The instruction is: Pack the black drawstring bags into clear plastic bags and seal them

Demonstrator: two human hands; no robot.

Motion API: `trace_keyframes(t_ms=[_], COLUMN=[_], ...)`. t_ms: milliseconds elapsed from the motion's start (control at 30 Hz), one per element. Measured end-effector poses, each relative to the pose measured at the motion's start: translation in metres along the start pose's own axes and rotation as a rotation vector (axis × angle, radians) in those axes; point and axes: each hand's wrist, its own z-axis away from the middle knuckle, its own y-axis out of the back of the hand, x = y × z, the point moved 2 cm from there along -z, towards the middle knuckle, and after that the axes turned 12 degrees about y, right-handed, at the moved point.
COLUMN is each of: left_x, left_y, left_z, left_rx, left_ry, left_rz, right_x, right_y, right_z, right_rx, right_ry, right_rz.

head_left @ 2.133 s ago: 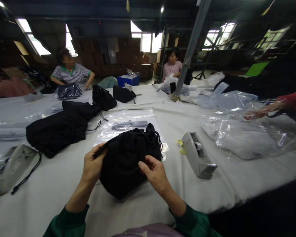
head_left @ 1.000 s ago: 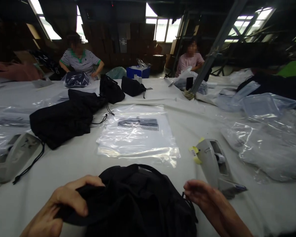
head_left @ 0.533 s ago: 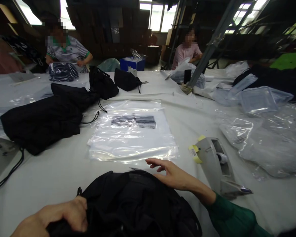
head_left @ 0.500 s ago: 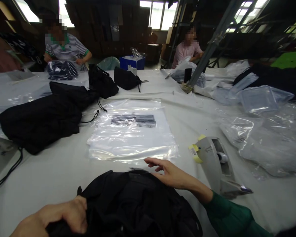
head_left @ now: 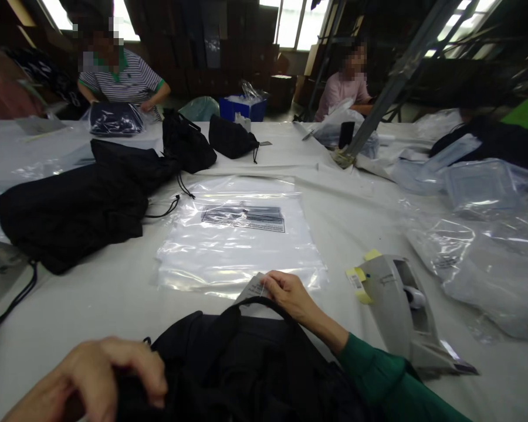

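In front of me, at the bottom of the view, lies a black bag with a carry-handle loop standing up at its top. A grey paper tag with small print is pinched between the thumb and fingers of my right hand, just beyond the handle. My left hand is over the bag's left side, its fingers bent and apart; its lower part is cut off by the frame. Beyond the bag lies a stack of clear plastic bags with a printed text box.
Black drawstring bags lie on the left of the white table. At right are a grey holder with yellow stickers and loose plastic wrapping. A metal post slants up behind. Two people work across the table near a blue bin.
My right hand has closed on the tag and lifted it upright. The handle loop now stands up. My left hand's fingers have loosened from the bag and spread.
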Motion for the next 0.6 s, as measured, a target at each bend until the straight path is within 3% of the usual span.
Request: trace_keyframes(t_ms=[33,100,167,200,300,367,467,600], left_x=[0.004,0.015,0.025,0.028,0.034,0.036,0.031,-0.003], left_y=[0.003,0.009,0.009,0.006,-0.010,-0.016,-0.007,0.018], left_z=[-0.007,-0.028,-0.057,-0.071,-0.106,-0.111,-0.083,-0.002], left_rx=[0.024,0.179,0.397,0.435,0.313,0.210,0.139,0.254], left_ry=[-0.029,-0.018,0.099,0.170,0.271,0.265,0.221,0.269], left_rz=[0.001,-0.095,-0.267,-0.357,-0.501,-0.492,-0.386,-0.291], right_x=[0.000,-0.003,-0.011,-0.016,-0.036,-0.048,-0.059,-0.056], right_y=[0.000,0.001,0.002,0.002,0.003,0.003,0.002,0.002], right_z=[-0.002,-0.005,-0.004,-0.003,0.005,0.012,0.023,0.034], right_rx=[0.005,-0.006,0.003,0.009,0.006,-0.016,-0.078,-0.290], right_ry=[-0.001,0.011,0.048,0.078,0.207,0.312,0.428,0.266], right_rz=[-0.020,-0.077,-0.129,-0.135,-0.052,0.010,-0.048,-0.293])
